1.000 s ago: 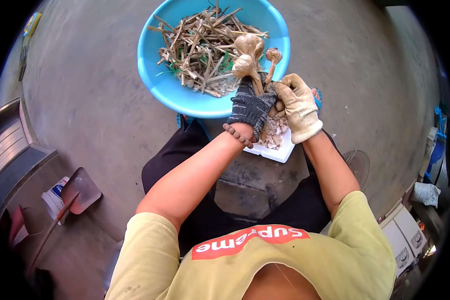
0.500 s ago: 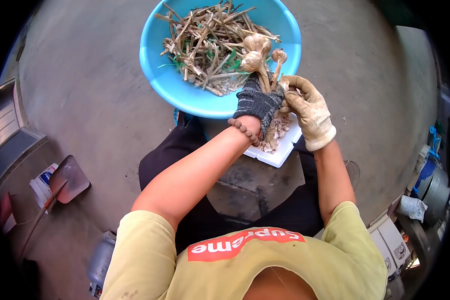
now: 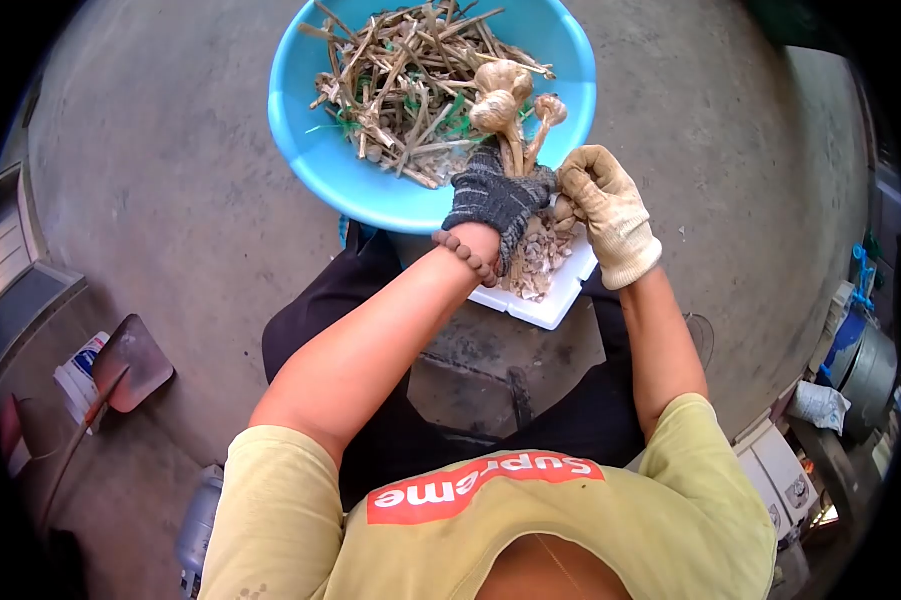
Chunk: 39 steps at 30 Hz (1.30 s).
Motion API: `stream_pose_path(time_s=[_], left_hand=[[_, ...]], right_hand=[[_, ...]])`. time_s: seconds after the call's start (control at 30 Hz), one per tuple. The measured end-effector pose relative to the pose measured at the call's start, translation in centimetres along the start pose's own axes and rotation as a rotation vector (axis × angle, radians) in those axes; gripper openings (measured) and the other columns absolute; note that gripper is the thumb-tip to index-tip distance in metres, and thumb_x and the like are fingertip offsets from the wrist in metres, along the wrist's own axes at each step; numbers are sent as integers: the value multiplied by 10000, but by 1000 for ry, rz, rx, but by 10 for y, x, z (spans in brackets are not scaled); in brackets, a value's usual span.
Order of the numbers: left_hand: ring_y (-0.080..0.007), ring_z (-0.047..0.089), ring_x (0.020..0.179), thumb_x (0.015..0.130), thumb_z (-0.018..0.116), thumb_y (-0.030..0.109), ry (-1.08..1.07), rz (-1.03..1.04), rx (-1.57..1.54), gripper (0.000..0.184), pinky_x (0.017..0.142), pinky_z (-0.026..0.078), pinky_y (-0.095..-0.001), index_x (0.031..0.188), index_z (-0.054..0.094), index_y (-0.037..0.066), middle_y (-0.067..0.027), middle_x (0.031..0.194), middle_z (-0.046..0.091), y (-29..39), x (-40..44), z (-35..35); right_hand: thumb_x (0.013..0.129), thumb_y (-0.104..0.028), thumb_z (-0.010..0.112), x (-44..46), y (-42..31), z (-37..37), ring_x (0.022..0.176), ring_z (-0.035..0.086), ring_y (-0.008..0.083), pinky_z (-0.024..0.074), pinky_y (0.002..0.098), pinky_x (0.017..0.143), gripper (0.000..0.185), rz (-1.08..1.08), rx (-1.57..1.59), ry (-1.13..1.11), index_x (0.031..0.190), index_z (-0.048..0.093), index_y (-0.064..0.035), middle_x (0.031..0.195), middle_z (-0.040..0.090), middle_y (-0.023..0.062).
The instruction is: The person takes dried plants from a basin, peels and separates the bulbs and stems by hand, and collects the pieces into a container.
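Note:
My left hand (image 3: 495, 200), in a dark grey knitted glove, is closed around the stalks of a bunch of dried garlic (image 3: 502, 92). Several bulbs stand up above the fist, over the near right rim of the blue basin (image 3: 305, 165). Close beside it on the right, my right hand (image 3: 605, 205) wears a cream work glove. Its fingers are curled and pinched together; what lies between them is mostly hidden. Beneath both hands a white foam box (image 3: 548, 315) holds loose garlic cloves and husks (image 3: 538, 262).
Cut dry stalks (image 3: 405, 85) with green strands fill much of the basin. On the left, a shovel (image 3: 133, 365) leans by a white bucket (image 3: 78, 380), with a grey gas cylinder (image 3: 200, 525) nearer me. Metal pots (image 3: 868, 380) and a white appliance (image 3: 778, 480) stand at the right.
My right hand has drawn slightly down and away from the stalks, its fingers curling more. The garlic bunch stays in my left hand. The whole view has shifted a little.

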<state>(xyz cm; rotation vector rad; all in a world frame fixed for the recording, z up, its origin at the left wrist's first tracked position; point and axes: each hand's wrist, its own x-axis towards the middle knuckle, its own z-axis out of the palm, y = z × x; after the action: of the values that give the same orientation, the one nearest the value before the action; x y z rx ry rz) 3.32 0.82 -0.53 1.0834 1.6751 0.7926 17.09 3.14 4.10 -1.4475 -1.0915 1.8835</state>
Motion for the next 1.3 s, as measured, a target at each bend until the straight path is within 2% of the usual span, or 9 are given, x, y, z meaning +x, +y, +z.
stream_pose_path(time_s=[0.07,0.1,0.2,0.33,0.57,0.9,1.03,1.2,1.3], left_hand=[[-316,547,858,614,674,245,-124,-137,-47,360,747,436,-374,928,592,88,-172,911,583,-2,9,-18],[-310,551,820,580,684,241,-139,282,728,302,729,438,-377,852,620,126,-168,870,586,3,9,-34],[-251,577,766,635,664,74,92,243,569,249,701,476,-333,868,581,50,-124,847,597,-6,19,-66],[-256,589,716,748,587,44,351,-367,-980,302,588,527,-356,1009,443,-8,-147,828,557,13,24,-90],[-237,582,699,742,601,55,427,-409,-1057,195,572,510,-347,899,513,-19,-137,809,566,-2,24,-101],[-261,583,742,754,585,27,440,-259,-1091,254,610,520,-374,989,490,6,-139,839,564,-19,26,-125],[-273,579,757,759,585,35,488,-295,-1146,252,637,525,-382,986,485,-7,-147,866,560,-20,24,-122],[-255,566,764,772,582,76,534,-504,-1140,207,662,514,-371,952,520,-3,-127,843,547,-16,20,-125],[-253,560,767,774,586,86,461,-473,-1129,206,660,512,-368,953,527,3,-119,822,535,-18,16,-126]], right_hand=[[856,-186,529,0,-2,0,505,480,70,424,199,451,171,-3,-18,-16,939,489,-42,693,491,29],[860,-193,523,-1,-2,2,497,473,67,415,198,441,176,30,-43,-1,945,488,-43,690,490,28],[870,-211,506,-1,-2,6,483,462,60,394,193,423,185,71,-115,26,950,487,-46,673,485,24],[876,-236,487,-2,-7,8,473,458,84,397,219,431,208,141,-220,20,950,484,-43,634,473,44],[801,-314,557,2,50,1,1012,512,328,402,382,849,435,242,-1440,-544,1157,449,-90,1030,561,186],[821,-143,524,96,97,32,638,569,121,467,246,616,176,98,-1014,-333,930,607,-33,720,595,71],[811,-159,502,178,180,39,683,577,191,464,317,646,201,-22,-1413,-429,912,612,-25,739,611,72],[808,-185,414,219,233,57,870,582,237,438,330,762,295,433,-1113,-34,977,615,-50,991,605,136],[802,-163,426,210,203,71,967,565,260,433,338,824,299,352,-1372,-268,999,607,-30,1071,575,150]])
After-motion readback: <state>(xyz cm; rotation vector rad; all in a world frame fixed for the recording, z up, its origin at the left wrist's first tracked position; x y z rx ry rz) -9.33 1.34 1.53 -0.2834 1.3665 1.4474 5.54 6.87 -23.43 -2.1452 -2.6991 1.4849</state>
